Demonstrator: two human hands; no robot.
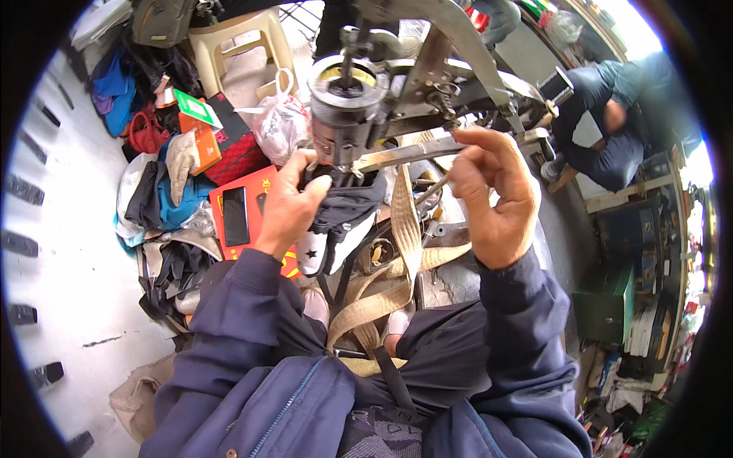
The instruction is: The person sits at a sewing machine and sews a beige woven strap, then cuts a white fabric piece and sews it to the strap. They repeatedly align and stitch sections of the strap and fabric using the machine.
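A heavy metal sewing machine [347, 114] with a round head and a long arm stands in front of me. Under its head is a soft black fabric item [347, 202] with a white part bearing a black star; its exact kind cannot be made out. My left hand [289, 206] grips its left edge, thumb on top, close beside the machine's needle end. My right hand [496, 195] is raised at the right of a flat metal bar [412, 155], its fingers curled in with thumb and forefinger near each other. Whatever they pinch, if anything, is too small to tell.
Beige webbing straps [408, 221] hang below the machine between my feet. To the left, a phone [236, 217] lies on a red box [252, 191] beside piled bags and cloth. Behind are a plastic stool [248, 46] and a plastic bag [281, 126]. Another person [611, 114] sits at right.
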